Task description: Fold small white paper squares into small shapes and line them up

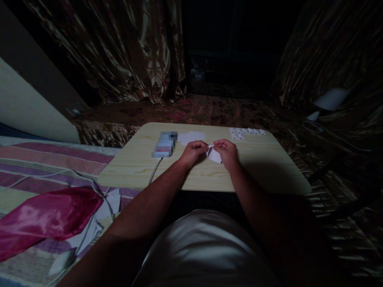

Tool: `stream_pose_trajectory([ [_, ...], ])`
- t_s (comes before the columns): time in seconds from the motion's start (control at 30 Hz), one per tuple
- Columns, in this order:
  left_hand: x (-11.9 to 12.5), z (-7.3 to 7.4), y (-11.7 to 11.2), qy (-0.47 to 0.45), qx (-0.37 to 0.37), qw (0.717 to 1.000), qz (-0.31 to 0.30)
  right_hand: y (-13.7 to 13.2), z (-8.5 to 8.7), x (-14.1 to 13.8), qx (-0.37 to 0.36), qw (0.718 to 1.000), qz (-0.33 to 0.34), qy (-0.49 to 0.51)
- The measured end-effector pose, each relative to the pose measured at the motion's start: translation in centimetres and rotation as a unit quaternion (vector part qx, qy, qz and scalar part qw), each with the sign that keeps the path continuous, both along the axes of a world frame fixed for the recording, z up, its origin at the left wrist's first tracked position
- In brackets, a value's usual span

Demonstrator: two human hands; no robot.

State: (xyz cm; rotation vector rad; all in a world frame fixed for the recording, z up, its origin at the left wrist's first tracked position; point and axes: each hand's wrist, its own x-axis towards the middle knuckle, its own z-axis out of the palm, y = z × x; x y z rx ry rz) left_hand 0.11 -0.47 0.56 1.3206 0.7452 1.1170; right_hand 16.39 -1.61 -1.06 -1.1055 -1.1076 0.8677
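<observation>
A small white piece of paper (214, 154) is held between both hands over a light wooden lap table (263, 171). My left hand (194, 151) pinches its left corner with fingers curled. My right hand (227, 152) grips its right side, also closed. The paper looks partly folded, with a point toward the top. Both forearms reach in from below.
Several small folded white paper pieces (247, 132) lie in rows at the table's far right. A loose white sheet (191, 137) and a blurred phone (165, 144) with a cable sit at the far left. A pink shiny cloth (44, 217) and paper scraps lie on the striped bedding left.
</observation>
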Motion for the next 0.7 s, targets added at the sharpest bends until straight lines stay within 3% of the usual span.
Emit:
stream_pose_trajectory([
  [0.27,0.3,-0.7,0.5,0.034,0.018,0.997,0.068,-0.1,0.1,-0.3,0.022,1.000,0.013,-0.003],
  [0.7,0.3,-1.0,0.6,0.052,0.063,0.996,0.046,0.1,-0.3,-0.4,0.038,0.999,0.028,-0.011],
])
